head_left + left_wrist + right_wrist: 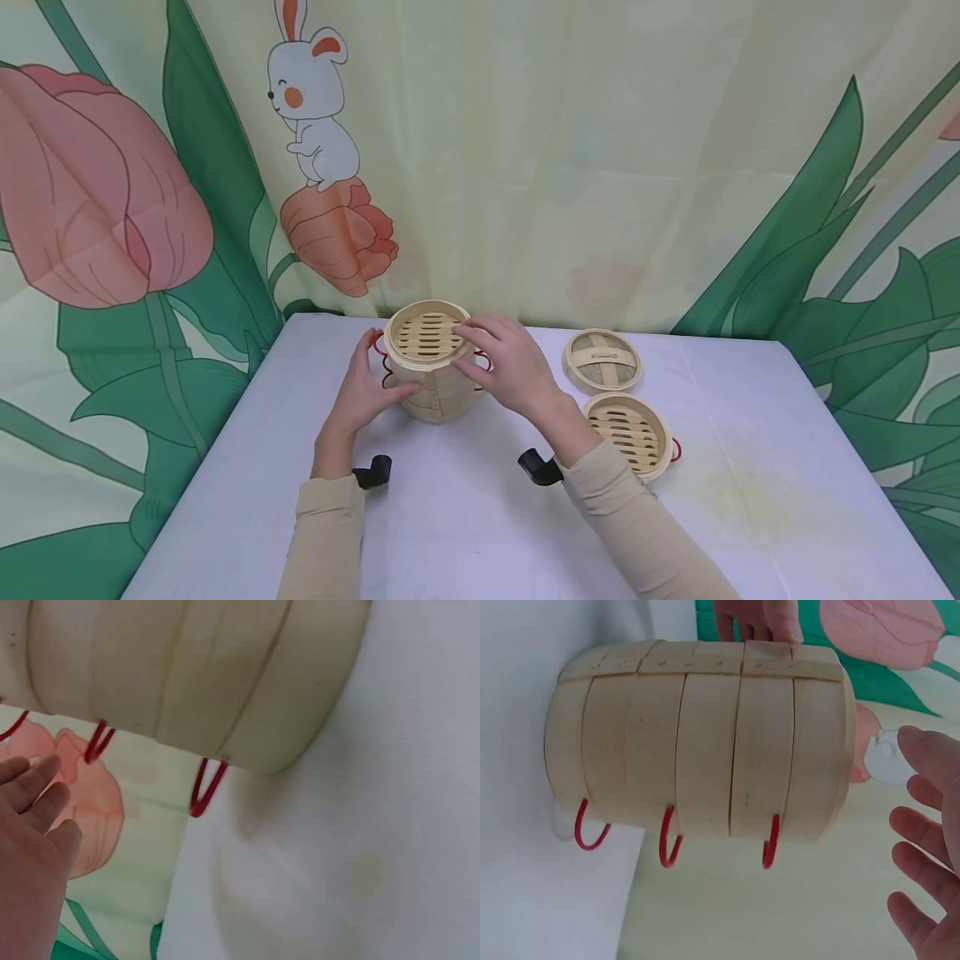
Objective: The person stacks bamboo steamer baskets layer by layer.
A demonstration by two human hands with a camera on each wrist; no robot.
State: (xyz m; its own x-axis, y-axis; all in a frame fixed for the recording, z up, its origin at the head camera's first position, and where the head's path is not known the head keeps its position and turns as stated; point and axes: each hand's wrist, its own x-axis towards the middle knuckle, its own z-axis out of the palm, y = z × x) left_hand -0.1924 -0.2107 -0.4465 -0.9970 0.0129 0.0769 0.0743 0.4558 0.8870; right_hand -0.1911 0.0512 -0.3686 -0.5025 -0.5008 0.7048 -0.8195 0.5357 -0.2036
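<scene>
A stack of round bamboo steamer baskets (438, 387), with red loop handles on its sides, stands upright at the back of the table. Its slatted top (427, 335) faces up. My left hand (362, 398) is at the stack's left side, thumb by the front wall and fingers near a red loop; in the right wrist view its fingers (761, 619) meet or nearly meet the wall. My right hand (510, 362) hovers at the upper right rim, fingers spread. The right wrist view shows this hand (934, 847) apart from the stack (705, 742), holding nothing.
A woven bamboo lid (602, 361) lies to the right of the stack. In front of it is another slatted steamer basket (630, 433) with a red loop, partly behind my right forearm. A printed curtain (600, 167) hangs behind the white table (450, 533).
</scene>
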